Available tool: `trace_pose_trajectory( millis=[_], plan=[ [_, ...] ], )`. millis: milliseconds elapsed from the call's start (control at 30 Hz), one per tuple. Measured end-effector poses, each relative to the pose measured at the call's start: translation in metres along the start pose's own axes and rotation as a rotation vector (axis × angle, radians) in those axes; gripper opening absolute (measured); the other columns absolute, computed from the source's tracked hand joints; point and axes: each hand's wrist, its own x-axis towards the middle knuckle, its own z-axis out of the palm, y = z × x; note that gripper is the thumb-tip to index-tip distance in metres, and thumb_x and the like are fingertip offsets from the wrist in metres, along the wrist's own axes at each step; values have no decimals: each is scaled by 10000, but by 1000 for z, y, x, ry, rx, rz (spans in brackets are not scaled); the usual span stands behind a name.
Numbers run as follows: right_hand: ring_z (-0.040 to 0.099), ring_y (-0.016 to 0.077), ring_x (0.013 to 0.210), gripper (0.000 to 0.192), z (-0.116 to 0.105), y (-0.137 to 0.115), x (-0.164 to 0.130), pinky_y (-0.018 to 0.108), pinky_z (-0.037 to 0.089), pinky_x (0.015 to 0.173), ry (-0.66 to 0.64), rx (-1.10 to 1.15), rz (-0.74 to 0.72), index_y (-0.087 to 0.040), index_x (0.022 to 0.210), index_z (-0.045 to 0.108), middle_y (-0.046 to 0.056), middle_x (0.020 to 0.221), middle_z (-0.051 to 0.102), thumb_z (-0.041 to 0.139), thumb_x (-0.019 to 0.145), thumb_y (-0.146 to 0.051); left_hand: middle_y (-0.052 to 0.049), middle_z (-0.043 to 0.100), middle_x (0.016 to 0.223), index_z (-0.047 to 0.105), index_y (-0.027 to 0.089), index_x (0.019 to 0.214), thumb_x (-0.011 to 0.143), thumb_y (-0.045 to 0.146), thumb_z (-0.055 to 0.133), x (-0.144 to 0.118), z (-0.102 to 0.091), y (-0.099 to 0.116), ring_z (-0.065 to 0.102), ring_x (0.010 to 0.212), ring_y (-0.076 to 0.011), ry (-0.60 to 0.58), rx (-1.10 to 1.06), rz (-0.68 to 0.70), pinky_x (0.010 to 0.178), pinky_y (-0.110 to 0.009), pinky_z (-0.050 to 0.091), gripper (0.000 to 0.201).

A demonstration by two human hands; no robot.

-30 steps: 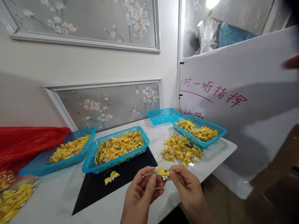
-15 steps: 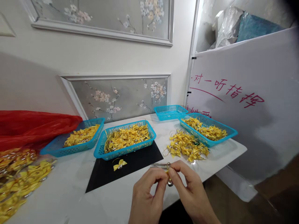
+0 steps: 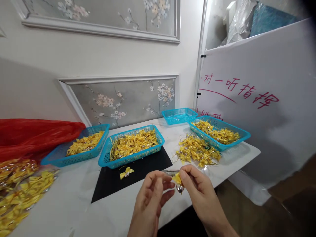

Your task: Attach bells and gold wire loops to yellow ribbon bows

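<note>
A yellow ribbon bow (image 3: 177,178) with a round silver bell (image 3: 180,188) hangs from my right hand (image 3: 201,194), pinched between thumb and fingertips. My left hand (image 3: 153,200) is just left of the bow, its fingers loosely curled and apart. No object shows in it; whether a fingertip touches the bow I cannot tell. Behind the fingertips lies a slim metal tool (image 3: 171,172), partly hidden by the hands. A single bow with a bell (image 3: 127,172) rests on the black mat (image 3: 111,184), left of my hands.
Blue baskets of yellow bows stand at the left (image 3: 74,160), centre (image 3: 133,155) and right (image 3: 222,146). Another blue basket (image 3: 179,116) is by the wall. A loose bow pile (image 3: 197,151) lies ahead. More bows (image 3: 27,191) and red plastic (image 3: 37,136) occupy the left.
My left hand has let go of the bow and drawn back to the left, its fingers spreading. The right hand keeps its pinch, and the bow now shows more.
</note>
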Motion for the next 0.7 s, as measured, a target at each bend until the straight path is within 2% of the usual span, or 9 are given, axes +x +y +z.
trace_pose_trajectory(
  millis=[133,267,333,433,533,633,700],
  plan=[
    [486,135,626,273,0,-3,1,224,403,576,-12,-62,-47,-190,724,565,-16,658,542,518,930,-363,1,687,844,680,242,899,770,327,751,4,-5,3,640,818,-168,-48,308,206,756,-239,534,170],
    [542,151,651,285,1,-4,1,236,439,598,-62,-72,-13,-179,758,610,6,686,590,524,925,-393,10,647,700,679,202,731,772,287,724,9,-2,5,600,668,-149,-88,477,243,626,-211,494,105],
    [557,163,690,295,-1,-3,2,243,452,624,-28,-55,-2,-181,833,632,15,727,598,505,930,-429,9,635,652,661,188,678,766,298,722,11,1,5,581,634,-149,-69,475,212,605,-220,480,154],
    [561,180,753,302,-8,-1,2,257,457,662,26,-60,-13,-194,899,636,25,791,608,474,939,-446,16,625,627,641,185,671,752,339,731,13,4,5,565,620,-148,28,389,176,615,-231,476,196],
    [557,188,773,224,-11,0,1,276,441,695,-51,-110,-16,-198,833,633,24,795,618,526,916,-377,17,628,636,639,183,668,726,355,756,12,7,6,557,629,-145,100,348,192,624,-228,465,215],
    [558,191,791,194,-9,1,1,295,426,744,-131,-84,-41,-187,760,623,23,782,609,565,892,-318,8,637,669,630,174,641,714,337,778,10,7,8,550,664,-139,63,302,168,646,-217,458,232],
    [534,179,763,246,-8,2,0,287,420,715,-157,-18,-30,-183,714,592,16,758,571,550,904,-334,9,617,654,612,167,621,725,331,775,10,5,10,526,656,-129,15,188,72,649,-213,459,253]
  ],
)
